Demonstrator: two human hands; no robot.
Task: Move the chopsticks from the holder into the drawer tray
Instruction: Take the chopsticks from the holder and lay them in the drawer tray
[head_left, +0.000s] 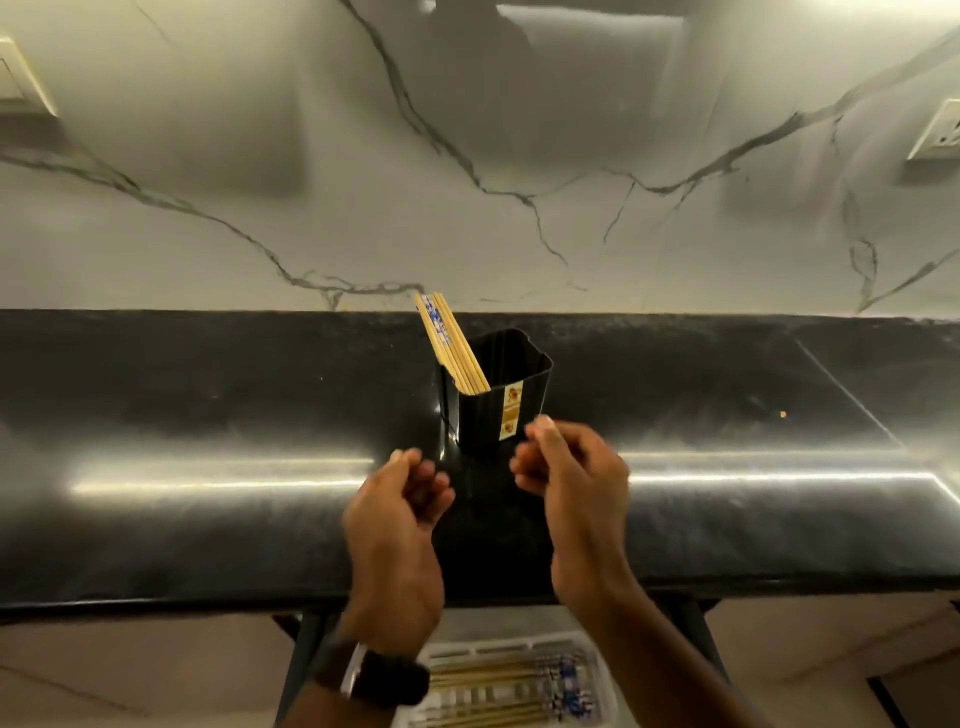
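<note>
White marble with grey veining backs your work area, with a switch plate (23, 80) at the far left and a socket (937, 132) at the far right of the wall. Below it runs a glossy black surface (208, 415) carrying long streaks of reflected light. Your black ribbed holder (496, 395) stands upright near the middle of that surface, with a narrow floral label down its front face. A bundle of wooden chopsticks (451, 345) remains inside it, leaning toward the left rear corner, their tops rising above the rim and showing blue patterning. Your left hand (397, 540) hangs over the surface in front of the holder and to its left, fingers curled loosely inward, the grip empty and not closed on anything; a dark watch (382, 678) sits on that wrist. Your right hand (576, 483) is raised just in front of the holder's lower right corner, thumb and fingers drawn toward each other yet holding nothing, and it overlaps the holder in the picture, so contact cannot be confirmed. Both hands are slightly blurred. Beneath the front edge of the surface, between your forearms, a white slotted drawer tray (597, 649) is visible, and more chopsticks lie in it lengthwise, side by side, blue-patterned ends to the right.
</note>
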